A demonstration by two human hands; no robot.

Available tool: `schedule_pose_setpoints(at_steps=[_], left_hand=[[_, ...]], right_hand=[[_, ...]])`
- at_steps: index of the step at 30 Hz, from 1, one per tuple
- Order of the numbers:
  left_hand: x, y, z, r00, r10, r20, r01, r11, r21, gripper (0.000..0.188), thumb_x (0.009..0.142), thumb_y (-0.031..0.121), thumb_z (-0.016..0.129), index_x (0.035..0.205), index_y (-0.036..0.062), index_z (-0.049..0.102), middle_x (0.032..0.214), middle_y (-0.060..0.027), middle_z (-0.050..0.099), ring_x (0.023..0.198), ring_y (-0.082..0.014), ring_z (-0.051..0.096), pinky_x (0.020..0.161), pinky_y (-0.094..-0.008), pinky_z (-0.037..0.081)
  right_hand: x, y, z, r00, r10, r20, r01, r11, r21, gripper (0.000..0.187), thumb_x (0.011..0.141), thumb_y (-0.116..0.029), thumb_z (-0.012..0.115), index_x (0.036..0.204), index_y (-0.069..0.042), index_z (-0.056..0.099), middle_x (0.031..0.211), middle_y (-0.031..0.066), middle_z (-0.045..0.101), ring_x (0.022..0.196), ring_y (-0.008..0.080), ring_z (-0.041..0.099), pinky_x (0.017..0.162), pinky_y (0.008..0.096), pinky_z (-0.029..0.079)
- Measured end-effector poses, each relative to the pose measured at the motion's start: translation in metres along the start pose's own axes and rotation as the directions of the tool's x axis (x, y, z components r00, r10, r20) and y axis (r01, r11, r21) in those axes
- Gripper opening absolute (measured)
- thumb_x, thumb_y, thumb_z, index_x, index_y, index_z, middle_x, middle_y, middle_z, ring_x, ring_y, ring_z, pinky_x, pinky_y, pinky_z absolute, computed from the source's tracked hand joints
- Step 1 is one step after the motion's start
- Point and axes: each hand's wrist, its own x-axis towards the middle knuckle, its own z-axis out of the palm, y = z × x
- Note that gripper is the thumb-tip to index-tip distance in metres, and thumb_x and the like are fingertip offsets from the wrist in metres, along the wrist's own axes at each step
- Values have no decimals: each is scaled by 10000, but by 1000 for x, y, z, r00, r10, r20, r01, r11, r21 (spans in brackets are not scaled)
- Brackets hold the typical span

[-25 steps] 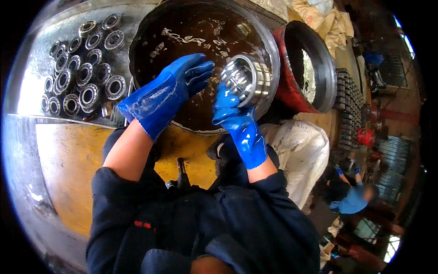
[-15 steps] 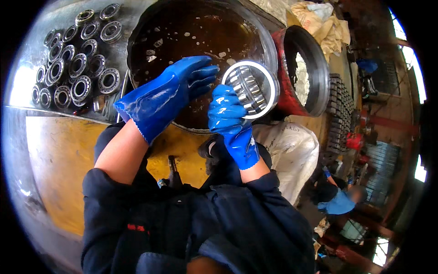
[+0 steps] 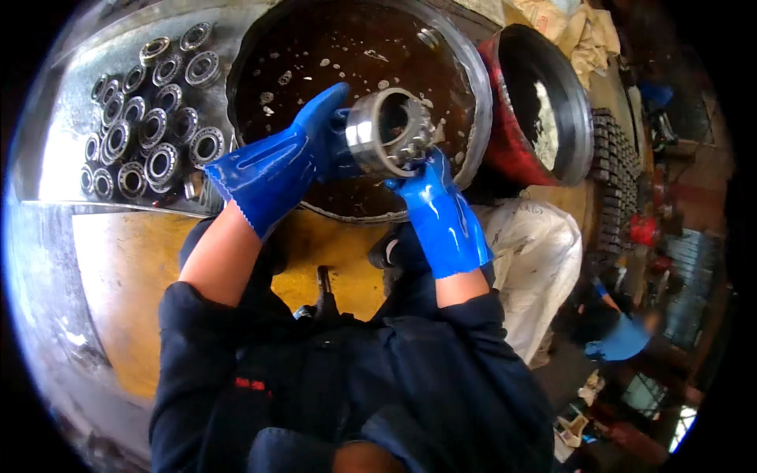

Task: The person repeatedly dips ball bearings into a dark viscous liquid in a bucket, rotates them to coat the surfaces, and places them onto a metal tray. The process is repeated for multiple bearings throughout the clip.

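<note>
A shiny steel roller bearing point(image 3: 364, 135) is held between my hands above the drum of dark liquid, tilted so its ring side and some rollers show. My right hand point(image 3: 443, 211), in a blue rubber glove, grips its lower right edge. My left hand point(image 3: 303, 150), gloved the same, is against the bearing's left side; its thumb points up and its fingers are partly hidden behind the ring. Under both hands, the large round drum point(image 3: 478, 94) holds brown liquid with pale foam patches on top.
Several bearings point(image 3: 162, 163) lie on a metal tray point(image 3: 59, 162) at the far left. A red drum point(image 3: 505, 134) stands on the right, beside a white sack point(image 3: 544, 244). Rows of dark metal parts point(image 3: 613, 173) lie beyond it. Another person in blue point(image 3: 619, 339) is at the far right.
The bearing has moved left and turned from facing me to showing its side. My left hand has gone from apart to touching it. The view has shifted slightly.
</note>
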Motion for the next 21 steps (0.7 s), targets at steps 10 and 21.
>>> schedule_pose_setpoints(at_steps=[10, 21], left_hand=[[40, -22, -27, 997, 26, 69, -15, 988, -153, 552, 1057, 514, 462, 1188, 37, 706, 1126, -171, 746, 976, -342, 715, 931, -522, 568], [28, -24, -10, 996, 22, 82, -3, 975, -223, 491, 1062, 461, 452, 1179, 61, 713, 1118, -156, 752, 982, -326, 720, 919, -501, 583]], right_hand=[[-37, -18, 1, 943, -180, 281, 325, 681, -656, 487, 994, -341, 658, 1369, -35, 608, 1146, 97, 712, 919, 176, 674, 752, 337, 568], [-37, -8, 0, 761, -564, 320, 579, 369, -727, 481, 1015, -416, 657, 1292, -23, 663, 1077, 72, 737, 977, 136, 661, 928, 335, 528]])
